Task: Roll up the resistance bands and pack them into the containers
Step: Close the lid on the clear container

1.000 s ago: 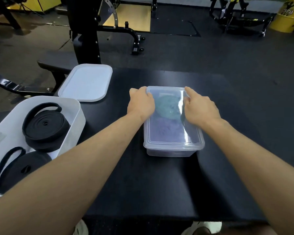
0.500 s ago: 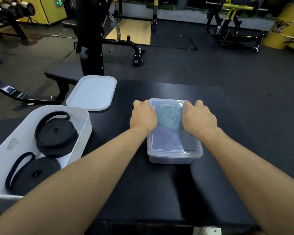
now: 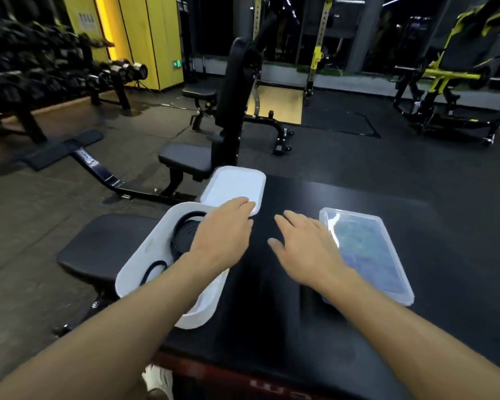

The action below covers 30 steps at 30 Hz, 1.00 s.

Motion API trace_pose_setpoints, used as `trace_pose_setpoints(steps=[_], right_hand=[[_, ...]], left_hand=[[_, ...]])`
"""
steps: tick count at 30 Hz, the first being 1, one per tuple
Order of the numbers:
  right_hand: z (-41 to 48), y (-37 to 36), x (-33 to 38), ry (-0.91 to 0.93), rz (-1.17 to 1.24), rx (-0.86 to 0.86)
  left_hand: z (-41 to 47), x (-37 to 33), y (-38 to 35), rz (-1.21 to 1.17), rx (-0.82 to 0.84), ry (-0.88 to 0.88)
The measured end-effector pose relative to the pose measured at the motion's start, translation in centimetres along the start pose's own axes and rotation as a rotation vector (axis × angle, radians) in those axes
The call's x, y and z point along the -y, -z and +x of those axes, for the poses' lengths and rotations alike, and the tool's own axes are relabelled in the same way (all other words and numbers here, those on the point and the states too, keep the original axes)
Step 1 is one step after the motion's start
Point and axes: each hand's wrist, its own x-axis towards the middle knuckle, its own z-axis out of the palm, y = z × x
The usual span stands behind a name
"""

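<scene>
A clear lidded container (image 3: 367, 255) lies on the black table at the right, with a teal and a purple rolled band dimly seen through its lid. At the left stands an open white container (image 3: 153, 249) holding black rolled bands (image 3: 185, 235), partly hidden by my left arm. Its white lid (image 3: 234, 184) lies flat behind it. My left hand (image 3: 223, 232) hovers with straight fingers over the white container's far end, fingertips by the lid's near edge. My right hand (image 3: 303, 243) is spread open above the table, just left of the clear container, holding nothing.
A black padded bench (image 3: 104, 246) sits under the white container at the left. Another bench and a rack upright (image 3: 231, 111) stand just behind the table. Dumbbell racks fill the far left; yellow machines stand at the far right.
Both hands have left the clear container's lid and moved left toward the white container and its lid. The view has swung up and to the left.
</scene>
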Motion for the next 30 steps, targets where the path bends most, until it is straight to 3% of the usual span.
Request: trace_pose_setpoints(steps=[6,12,17,23,30], right_hand=[[-0.2,-1.8,6.1,0.161,-0.008,0.060],[-0.1,-2.5,8.9,0.239,-0.033,0.119],[0.3,-3.2,7.9,0.215,-0.082,0.074],[0.0,-2.9,4.6,0.189,-0.163,0.124],[-0.8,-3.7,-1.1,-0.013,-0.057,0.193]], left_hand=[[-5.1,9.2,3.0,0.199,0.028,0.027],[-9.8,15.0,3.7,0.280,0.226,0.112],[-10.2,14.4,3.3,0.069,0.209,0.160],[-9.3,11.7,1.6,0.043,0.251,0.139],[-7.2,7.5,-0.7,-0.042,0.242,0.146]])
